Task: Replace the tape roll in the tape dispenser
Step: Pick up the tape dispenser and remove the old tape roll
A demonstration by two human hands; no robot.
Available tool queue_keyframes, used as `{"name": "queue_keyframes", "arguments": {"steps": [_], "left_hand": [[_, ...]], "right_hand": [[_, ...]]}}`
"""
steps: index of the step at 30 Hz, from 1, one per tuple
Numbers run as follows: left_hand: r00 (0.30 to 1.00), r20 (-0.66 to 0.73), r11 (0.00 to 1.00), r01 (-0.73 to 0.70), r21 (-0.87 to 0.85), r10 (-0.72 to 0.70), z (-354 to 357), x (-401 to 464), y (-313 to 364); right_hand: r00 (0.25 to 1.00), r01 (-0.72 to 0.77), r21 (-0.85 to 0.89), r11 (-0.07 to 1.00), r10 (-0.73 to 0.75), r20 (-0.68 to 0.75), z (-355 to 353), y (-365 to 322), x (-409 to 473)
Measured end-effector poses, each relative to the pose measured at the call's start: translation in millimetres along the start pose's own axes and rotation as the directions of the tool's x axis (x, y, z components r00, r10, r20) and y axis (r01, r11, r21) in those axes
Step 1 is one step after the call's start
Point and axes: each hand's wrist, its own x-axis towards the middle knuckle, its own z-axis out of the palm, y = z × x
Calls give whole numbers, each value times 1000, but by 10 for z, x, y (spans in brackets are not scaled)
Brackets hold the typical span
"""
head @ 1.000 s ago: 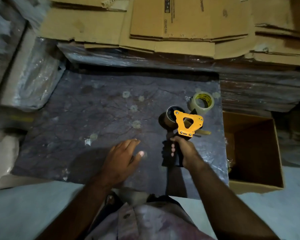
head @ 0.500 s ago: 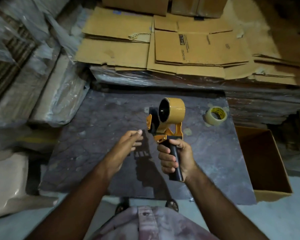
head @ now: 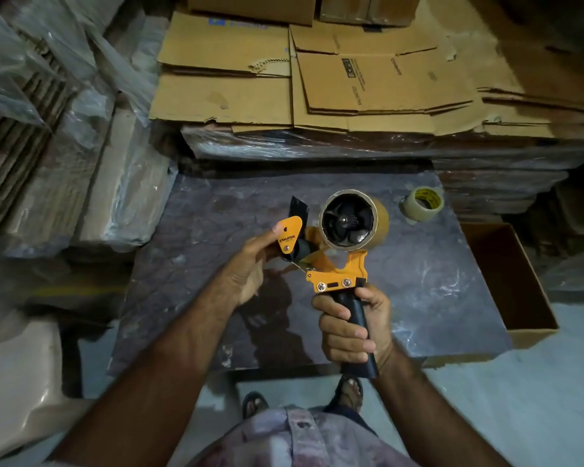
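I hold an orange tape dispenser (head: 338, 276) upright above a dark table (head: 189, 264). My right hand (head: 354, 326) is shut around its black handle. A thin, nearly used brown tape roll (head: 376, 227) sits on the dispenser's black hub. My left hand (head: 250, 267) grips the orange front guard plate and roller at the dispenser's left side. A full clear tape roll (head: 421, 206) with a yellow-printed core lies on the table's far right corner, apart from both hands.
Flattened cardboard boxes (head: 317, 79) are stacked behind the table. Plastic-wrapped bundles (head: 64, 146) stand at the left. An open cardboard box (head: 509, 281) sits on the floor to the right of the table. My sandalled feet (head: 349, 392) show below.
My right hand lifted the dispenser off the table and turned it upright. My left hand rose from the table and took hold of the dispenser's front guard.
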Motion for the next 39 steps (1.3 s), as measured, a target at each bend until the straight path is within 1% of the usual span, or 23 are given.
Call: {"name": "queue_keyframes", "arguments": {"steps": [2,4,7,9,11,13,16,20,25,27,28,29,31,33,35,37,39], "left_hand": [[998,60,999,-20,42,17,25,-9,53],[998,61,996,-39,82,34,52,-2,100],[998,27,980,-63,191,59,110,-6,208],[997,-1,965,-78,250,81,131,11,266],[993,-32,953,-103,284,117,133,38,305],[988,-45,945,-128,302,148,145,63,333],[984,-72,933,-129,336,162,215,84,376],[981,-112,918,-105,383,159,343,118,380],[983,-131,910,-67,410,131,525,94,363],[979,-131,899,-86,430,157,595,58,319],[973,-121,870,-115,479,195,622,39,285],[961,-106,816,-154,558,255,643,29,248],[922,-75,663,-214,718,380,675,62,162],[876,-63,548,-242,801,478,745,89,120],[828,-72,487,-255,835,557,839,99,100],[786,-91,460,-260,849,612,921,120,86],[758,-85,427,-267,864,647,1010,138,74]], "right_hand": [[1000,13,-14,1000,-13,-11,27,24,-47],[997,41,-52,998,-44,-63,29,-1,-96],[968,102,-176,979,-138,-208,35,-85,-159],[918,107,-297,949,-209,-336,47,-138,-200],[873,65,-384,921,-239,-425,69,-181,-231],[843,15,-437,899,-247,-479,102,-235,-241],[785,-62,-492,868,-263,-562,146,-318,-233],[692,-118,-540,833,-320,-647,192,-399,-217],[672,-160,-538,827,-308,-673,252,-595,-336],[666,-177,-537,825,-301,-683,278,-684,-401],[663,-184,-537,823,-299,-686,287,-722,-434],[663,-187,-537,822,-298,-687,289,-760,-470],[669,-183,-538,823,-297,-682,284,-832,-541],[680,-181,-539,822,-292,-673,286,-896,-613],[694,-184,-544,818,-284,-661,286,-956,-690],[702,-189,-546,816,-276,-656,280,-1008,-763],[706,-188,-540,820,-270,-655,270,-1046,-831]]}}
